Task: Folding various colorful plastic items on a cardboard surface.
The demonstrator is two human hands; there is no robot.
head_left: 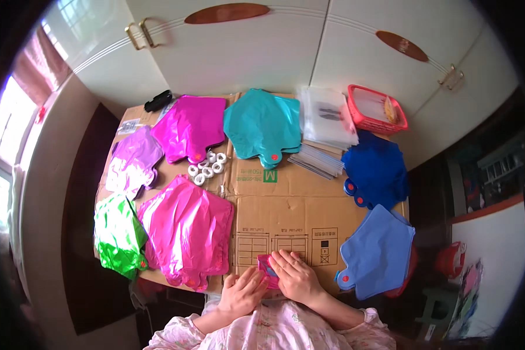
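A small folded piece of shiny pink foil (263,266), with a bluish patch, lies on the cardboard at its near edge. My right hand (296,276) rests on its right side, fingers stretched out and pressed flat. My left hand (242,293) touches its left side with fingers extended and slightly bent. The hands partly cover the foil. Left of my hands lies a stack of flat pink foil balloons (186,227), and beyond it a bright green foil stack (119,233). A light blue foil stack (376,251) sits to the right.
Lilac (133,160), magenta (191,125), teal (263,122) and dark blue foil stacks (379,169) ring the cardboard (286,201). White rings (207,169), grey-white strips (316,161), clear plastic bags (326,114), a red basket (376,124) and a black object (158,101) lie toward the cabinets (245,52).
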